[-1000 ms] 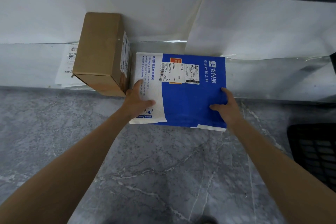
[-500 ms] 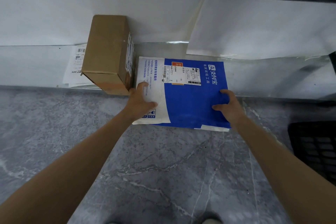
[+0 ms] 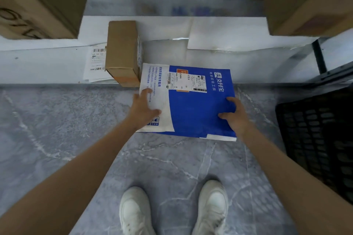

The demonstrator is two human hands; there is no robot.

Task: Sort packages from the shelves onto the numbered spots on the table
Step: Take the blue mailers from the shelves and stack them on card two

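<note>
- Task item: I see the blue-and-white mailer (image 3: 194, 107) lying flat, label side up. Its far part is over the front lip of the bottom shelf (image 3: 47, 66), and its near part overhangs the floor (image 3: 172, 168).
- Left hand (image 3: 145, 109): it holds the white end of the mailer. The thumb and one finger press on the top face. The other fingers are hidden.
- Right hand (image 3: 234, 117): it holds the blue end close to the near corner, fingers curled onto the top face.
- Key relation: the mailer's long axis runs across me from hand to hand, roughly parallel to the shelf lip. Each hand has one short end, so neither is nearer. The mailer lies ahead of both wrists, so I judge the next move to be a straight, level pull toward my body.
- Clearance: a brown box (image 3: 123, 51) stands just beside the mailer's far left corner. I cannot tell whether they touch.
- Progress: I judge this to be the pick from the shelf. The numbered spots are not in view.
- Caution: a black crate (image 3: 315, 139) sits close on the right, so I would carry the mailer clear of it.
</note>
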